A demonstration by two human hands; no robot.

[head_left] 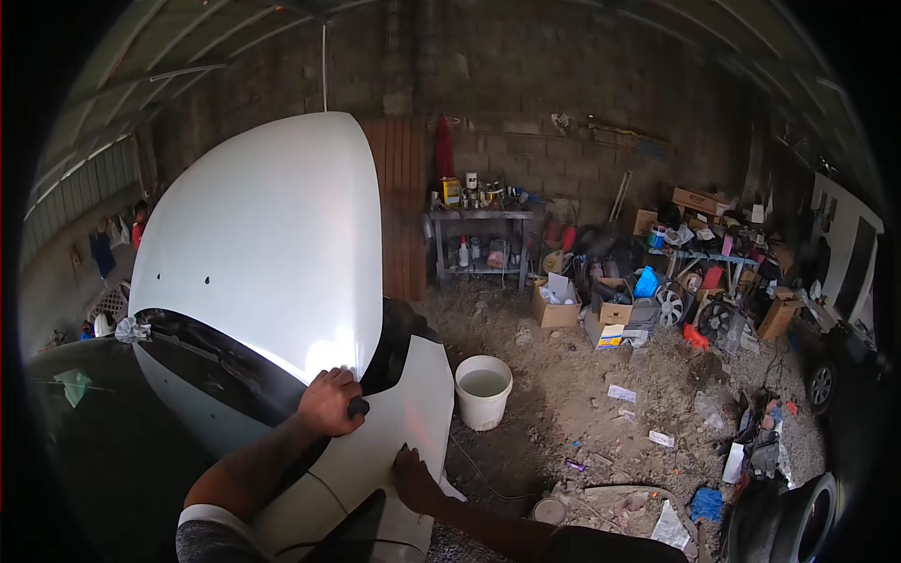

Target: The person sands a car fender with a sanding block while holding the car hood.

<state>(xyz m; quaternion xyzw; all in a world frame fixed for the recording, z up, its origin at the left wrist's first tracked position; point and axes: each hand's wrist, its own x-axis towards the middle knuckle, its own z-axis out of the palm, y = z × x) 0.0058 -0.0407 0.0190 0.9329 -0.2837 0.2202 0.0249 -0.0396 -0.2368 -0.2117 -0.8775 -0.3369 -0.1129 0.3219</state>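
Observation:
My left hand is closed around a dark object with a rounded black end, which looks like a flashlight. It is at the lower corner of the raised white car hood, where a bright patch of light shows on the paint. My right hand lies in shadow on the white front fender, fingers against the panel and nothing visible in them. A thin cord crosses the fender below my left forearm.
A white bucket of liquid stands beside the fender. Behind it are a workbench with cans and several cardboard boxes. Tires lie at the lower right. Paper and scraps litter the dirt floor.

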